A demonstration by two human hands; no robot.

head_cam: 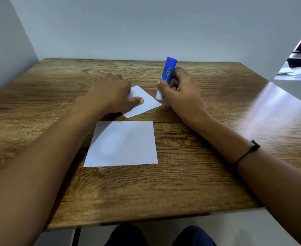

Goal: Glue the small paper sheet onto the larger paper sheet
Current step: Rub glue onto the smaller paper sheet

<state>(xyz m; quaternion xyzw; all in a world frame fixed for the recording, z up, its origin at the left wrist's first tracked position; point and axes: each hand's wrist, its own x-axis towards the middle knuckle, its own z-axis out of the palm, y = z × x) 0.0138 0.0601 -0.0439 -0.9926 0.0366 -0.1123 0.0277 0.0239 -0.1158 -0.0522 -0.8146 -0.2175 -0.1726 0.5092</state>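
Note:
The small white paper sheet (144,103) lies tilted on the wooden table (181,183), just beyond the larger white sheet (123,144). My left hand (110,93) rests on the small sheet's left part, thumb flat on it, holding it down. My right hand (178,87) grips a blue glue stick (168,71) held upside down, its white glue end (159,95) just above the small sheet's right corner. The larger sheet lies flat and untouched nearer to me.
Grey walls close off the table at the back and left. A white partition (288,82) stands at the right, with another desk and papers (298,73) behind it. My knees (160,237) show below the table's front edge.

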